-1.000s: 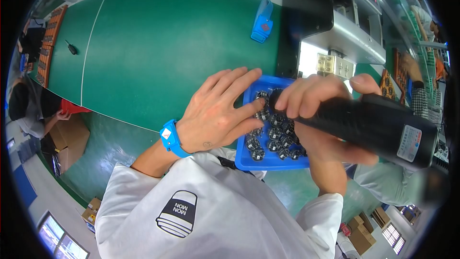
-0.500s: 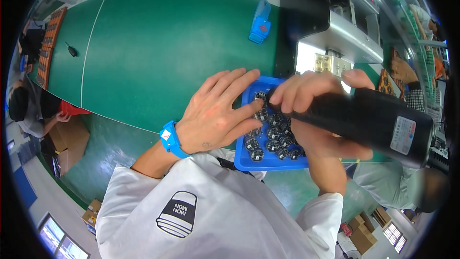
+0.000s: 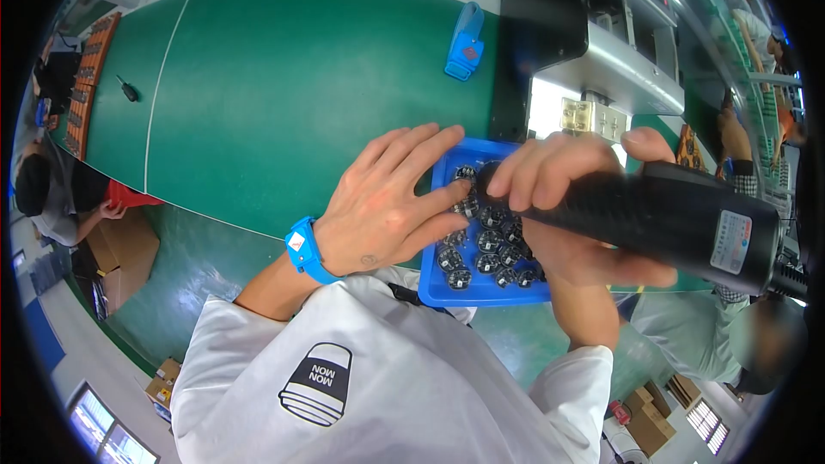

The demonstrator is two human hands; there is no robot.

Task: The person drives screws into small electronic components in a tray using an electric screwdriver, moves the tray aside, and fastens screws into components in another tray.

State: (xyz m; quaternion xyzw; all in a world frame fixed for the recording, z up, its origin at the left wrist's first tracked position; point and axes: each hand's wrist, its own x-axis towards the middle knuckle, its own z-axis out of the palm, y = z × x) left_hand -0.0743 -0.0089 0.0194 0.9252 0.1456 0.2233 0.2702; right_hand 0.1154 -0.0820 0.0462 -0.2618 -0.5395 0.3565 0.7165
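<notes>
My left hand (image 3: 387, 206) reaches over the left edge of a blue tray (image 3: 434, 279), fingers spread. Its index fingertip touches one of the small round dark parts (image 3: 465, 175), and the thumb lies just below, over others. In my right hand (image 3: 567, 198) is a black electric screwdriver (image 3: 653, 215), with fingers wrapped round its body. The tool slants down to the left, its front end close to my left index finger. Its tip is hidden from view. Several more round parts (image 3: 490, 242) lie in the tray. My left wrist wears a blue wrist strap (image 3: 305, 249).
Another blue wrist strap (image 3: 465, 47) lies on the green table (image 3: 292, 77). A grey machine with a lit bay (image 3: 550, 103) stands at the right back. A small black tool (image 3: 128, 90) and orange trays (image 3: 86, 94) are far left. Co-workers sit at both sides.
The rear end of the electric screwdriver has shifted slightly right and down, with my right hand moving a little. My left hand stays almost still.
</notes>
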